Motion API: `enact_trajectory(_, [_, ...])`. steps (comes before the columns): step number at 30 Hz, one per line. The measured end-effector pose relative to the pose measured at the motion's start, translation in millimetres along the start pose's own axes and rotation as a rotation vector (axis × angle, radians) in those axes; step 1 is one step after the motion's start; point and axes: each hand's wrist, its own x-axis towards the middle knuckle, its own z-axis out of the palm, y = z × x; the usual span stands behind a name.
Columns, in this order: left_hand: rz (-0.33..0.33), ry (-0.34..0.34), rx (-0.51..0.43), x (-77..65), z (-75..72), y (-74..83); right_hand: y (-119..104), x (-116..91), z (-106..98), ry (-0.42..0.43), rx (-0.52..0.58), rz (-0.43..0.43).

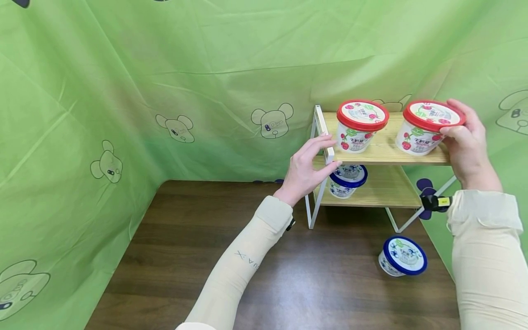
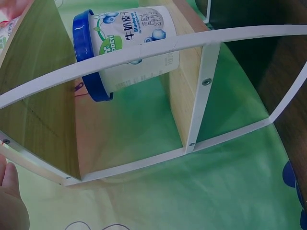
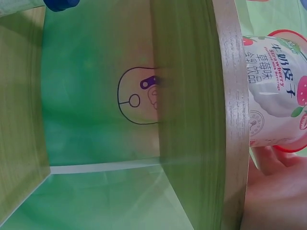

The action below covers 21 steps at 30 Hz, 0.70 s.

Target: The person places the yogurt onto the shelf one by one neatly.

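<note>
My right hand (image 1: 470, 146) grips a white tub (image 1: 418, 140) with a red lid and strawberry pictures, thumb in front, fingers behind. That tub is at the right end of the rack's upper wooden shelf (image 1: 392, 133), and its strawberry label (image 3: 276, 91) shows in the right wrist view. At the rack's left end, my left hand (image 1: 305, 169) holds the white metal frame (image 1: 324, 133) between fingers and thumb. Beside it on the upper shelf stands another red-lidded tub (image 1: 356, 137). A blue-lidded blueberry tub (image 1: 342, 189) stands on the lower shelf (image 1: 383, 188), partly hidden from above.
Another blue-lidded tub (image 1: 402, 256) stands on the dark wooden table (image 1: 198, 256), in front of the rack's right leg. A green cloth (image 1: 206, 55) with bear drawings hangs behind and at the sides. The rack's slanted white legs (image 1: 406, 224) reach down to the tabletop.
</note>
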Motion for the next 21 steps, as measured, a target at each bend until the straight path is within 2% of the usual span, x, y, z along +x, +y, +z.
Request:
enact_trajectory(5, [0.006,-0.001,0.006,0.1,-0.2,-0.4,-3.1,-0.2,2.6,0.08,0.017,0.019])
enact_trajectory(10, [0.009,-0.001,0.008,0.0,-0.2,-0.6,-5.9,1.7,6.4,0.125,-0.005,0.023])
enact_trajectory(17, [0.01,-0.002,0.01,0.1,0.1,-0.9,-8.0,0.7,11.8,0.197,-0.024,-0.056])
enact_trajectory(21, [0.007,-0.002,0.01,0.2,-0.1,-1.2,-9.8,0.2,14.3,0.211,-0.035,-0.091])
